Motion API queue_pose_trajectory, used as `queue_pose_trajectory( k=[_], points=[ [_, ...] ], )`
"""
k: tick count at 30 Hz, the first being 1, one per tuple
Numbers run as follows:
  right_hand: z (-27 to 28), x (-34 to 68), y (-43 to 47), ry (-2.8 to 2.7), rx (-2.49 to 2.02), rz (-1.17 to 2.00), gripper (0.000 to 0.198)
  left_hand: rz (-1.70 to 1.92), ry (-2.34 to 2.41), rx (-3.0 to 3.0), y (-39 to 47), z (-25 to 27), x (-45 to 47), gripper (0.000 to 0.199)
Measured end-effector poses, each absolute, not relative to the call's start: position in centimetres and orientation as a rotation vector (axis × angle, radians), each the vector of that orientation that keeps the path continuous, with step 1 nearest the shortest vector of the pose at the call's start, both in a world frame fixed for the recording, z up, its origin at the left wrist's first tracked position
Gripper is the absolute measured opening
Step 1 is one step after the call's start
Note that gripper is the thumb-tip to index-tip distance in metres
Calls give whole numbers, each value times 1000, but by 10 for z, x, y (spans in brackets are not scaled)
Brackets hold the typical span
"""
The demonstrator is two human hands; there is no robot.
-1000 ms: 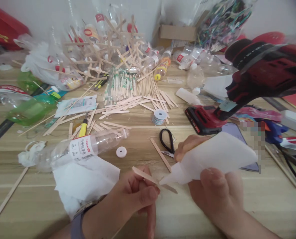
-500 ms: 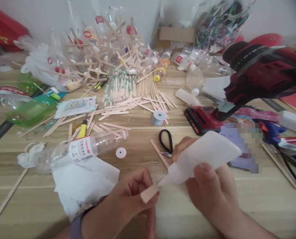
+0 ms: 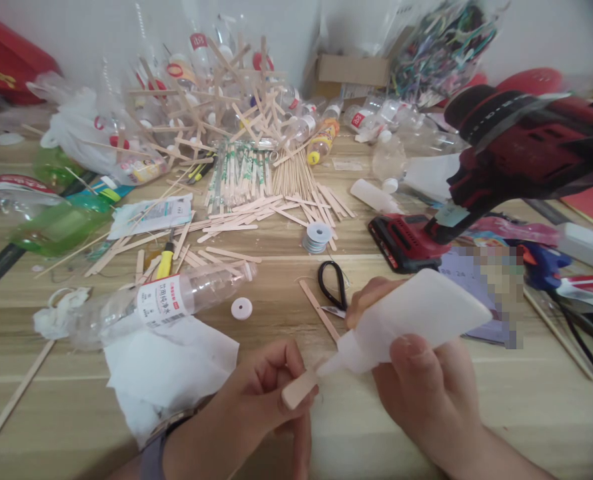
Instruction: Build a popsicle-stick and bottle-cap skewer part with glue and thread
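Note:
Between the thumb and fingers of my left hand [image 3: 271, 393] is a short piece of wooden craft stick [image 3: 299, 390], its rounded end toward me. My right hand [image 3: 421, 387] grips a white squeeze glue bottle [image 3: 416, 320], tilted so its nozzle points down and left. The nozzle tip is at the far end of the stick piece; I cannot tell whether it touches. Just beyond the bottle lie black-handled scissors [image 3: 332, 283], partly hidden, and another craft stick [image 3: 319, 308].
A clear water bottle [image 3: 161, 303] lies on white paper [image 3: 171, 373] at left. Behind are a white cap [image 3: 241, 308], a wire spool [image 3: 317, 237], loose craft sticks [image 3: 251, 213] and piled bottles. A red cordless drill [image 3: 506, 160] stands at right.
The glue bottle has tilted slightly, its base end moving a little right and down. My left hand and the stick piece stay almost still.

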State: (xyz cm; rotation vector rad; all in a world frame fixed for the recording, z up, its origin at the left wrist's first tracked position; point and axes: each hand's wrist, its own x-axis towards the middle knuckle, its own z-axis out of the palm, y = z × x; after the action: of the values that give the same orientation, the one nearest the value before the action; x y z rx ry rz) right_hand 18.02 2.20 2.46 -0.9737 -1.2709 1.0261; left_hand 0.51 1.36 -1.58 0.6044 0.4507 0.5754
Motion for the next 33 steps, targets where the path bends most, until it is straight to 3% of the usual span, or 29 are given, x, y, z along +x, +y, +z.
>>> queue_pose_trajectory(
  k=[33],
  points=[
    [27, 178, 21, -1209, -971, 1100, 23, 541, 485, 686, 11, -14, 7, 39]
  ],
)
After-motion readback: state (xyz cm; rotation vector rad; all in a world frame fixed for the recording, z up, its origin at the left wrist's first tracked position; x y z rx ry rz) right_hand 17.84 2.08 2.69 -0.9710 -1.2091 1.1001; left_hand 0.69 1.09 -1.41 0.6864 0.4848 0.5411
